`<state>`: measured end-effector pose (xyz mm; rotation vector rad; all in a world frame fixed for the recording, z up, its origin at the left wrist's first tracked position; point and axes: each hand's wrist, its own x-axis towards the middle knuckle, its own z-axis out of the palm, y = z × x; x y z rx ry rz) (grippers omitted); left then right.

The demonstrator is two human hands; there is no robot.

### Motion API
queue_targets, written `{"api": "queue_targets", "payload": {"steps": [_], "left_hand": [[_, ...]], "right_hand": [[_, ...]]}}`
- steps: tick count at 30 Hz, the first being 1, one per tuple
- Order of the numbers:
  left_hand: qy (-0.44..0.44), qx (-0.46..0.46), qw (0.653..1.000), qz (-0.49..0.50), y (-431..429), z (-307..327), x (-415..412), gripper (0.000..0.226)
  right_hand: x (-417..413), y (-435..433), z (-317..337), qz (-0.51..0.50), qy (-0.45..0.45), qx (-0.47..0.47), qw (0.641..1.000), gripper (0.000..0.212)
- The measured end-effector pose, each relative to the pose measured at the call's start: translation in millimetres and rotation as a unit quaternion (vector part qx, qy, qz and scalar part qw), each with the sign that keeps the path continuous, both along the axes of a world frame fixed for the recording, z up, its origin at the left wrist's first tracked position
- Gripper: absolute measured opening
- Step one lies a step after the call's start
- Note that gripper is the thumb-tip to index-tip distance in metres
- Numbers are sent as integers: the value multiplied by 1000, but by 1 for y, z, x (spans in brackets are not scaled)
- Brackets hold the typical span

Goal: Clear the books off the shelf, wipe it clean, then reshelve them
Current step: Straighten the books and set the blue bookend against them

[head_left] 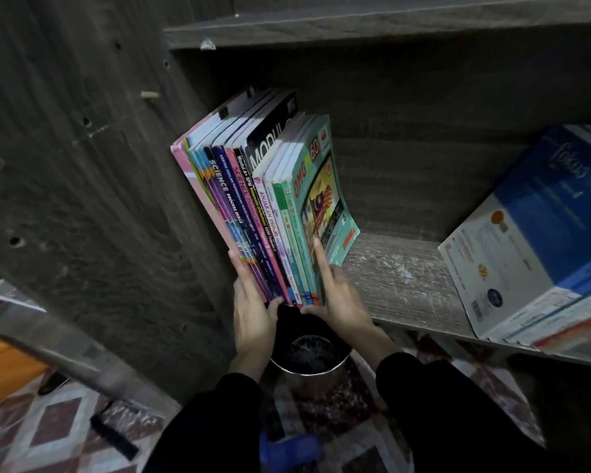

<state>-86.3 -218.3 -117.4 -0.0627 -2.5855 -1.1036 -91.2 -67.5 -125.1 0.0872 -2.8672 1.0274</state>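
A row of several thin school books (253, 199) stands upright at the left end of the dark wooden shelf (400, 278), leaning against its side wall. My left hand (253, 312) grips the row's left side, thumb under the spines. My right hand (335, 295) holds the right side against the green book (325, 186), index finger stretched up its cover. The bottoms of the books sit at the shelf's front edge. A stack of blue and white books (539, 240) lies flat at the shelf's right end.
The bare shelf board between the row and the stack looks dusty. A metal bucket (311, 356) stands on the patterned floor right below my hands. A blue object (294, 448) lies near my lap. A black comb-like object (113, 435) lies on the floor to the left.
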Motion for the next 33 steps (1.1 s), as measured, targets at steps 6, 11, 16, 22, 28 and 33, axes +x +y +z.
{"api": "queue_targets", "payload": {"steps": [6, 11, 16, 22, 28, 33], "left_hand": [[1, -37, 999, 19, -7, 7, -5, 117], [-29, -38, 999, 22, 0, 12, 1, 119], [38, 21, 996, 80, 31, 36, 24, 95], [204, 122, 966, -104, 127, 96, 54, 65], [224, 46, 932, -282, 237, 154, 71, 53], [93, 4, 908, -408, 275, 171, 81, 62]], "right_hand": [[-3, -5, 0, -8, 4, 12, 1000, 134], [0, -8, 5, -15, -16, -15, 1000, 134], [14, 4, 24, 20, -3, -93, 995, 120], [78, 72, 88, -243, 278, -286, 884, 66], [137, 162, 110, -466, 414, -184, 760, 68], [156, 193, 113, -472, 281, -69, 833, 102]]}}
